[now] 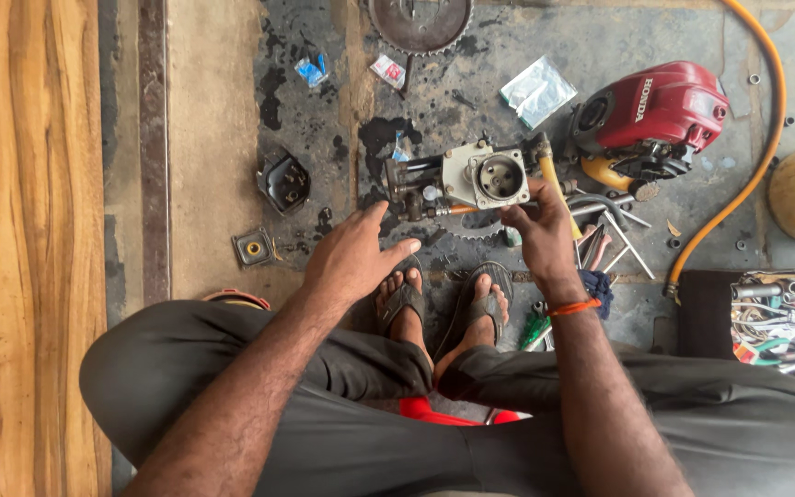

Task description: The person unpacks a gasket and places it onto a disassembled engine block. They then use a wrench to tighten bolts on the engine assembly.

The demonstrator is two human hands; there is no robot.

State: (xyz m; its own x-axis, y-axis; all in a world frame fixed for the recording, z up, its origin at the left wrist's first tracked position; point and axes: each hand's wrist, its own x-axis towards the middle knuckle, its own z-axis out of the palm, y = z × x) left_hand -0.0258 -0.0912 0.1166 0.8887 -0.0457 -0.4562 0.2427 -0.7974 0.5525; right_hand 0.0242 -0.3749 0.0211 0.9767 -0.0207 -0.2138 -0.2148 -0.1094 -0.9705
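The pump body [471,179] lies left of the engine [650,115], before both feet [443,308].

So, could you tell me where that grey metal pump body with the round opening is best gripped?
Probably by the blocky housing of the pump body, from its right side, where the right hand already is. The left end is cluttered with fittings, and the left hand is open beside it.

engine cover [669,103] red | hose [754,147] orange | wristband [573,307] orange | pump body [480,175] grey

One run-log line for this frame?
left hand: open, beside pump body | right hand: gripping pump body | red engine: right of it | floor: oil-stained
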